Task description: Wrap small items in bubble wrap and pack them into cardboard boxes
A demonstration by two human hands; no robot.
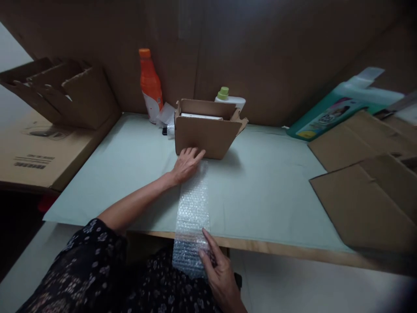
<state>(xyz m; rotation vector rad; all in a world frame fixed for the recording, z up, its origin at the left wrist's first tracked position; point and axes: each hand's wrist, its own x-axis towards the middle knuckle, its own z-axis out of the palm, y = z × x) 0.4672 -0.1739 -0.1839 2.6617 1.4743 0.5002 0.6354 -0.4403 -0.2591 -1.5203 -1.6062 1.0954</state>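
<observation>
Head view, our left hand (186,165) lay flat on the wrap's (192,213) far end by the box (205,132), our right hand (220,271) pinched it past the table's (267,191) near edge.

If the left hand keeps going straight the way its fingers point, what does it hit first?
Most likely the open cardboard box. The left hand lies flat on the far end of the bubble wrap strip, fingertips aimed at the box's front wall and seemingly almost touching it.
</observation>
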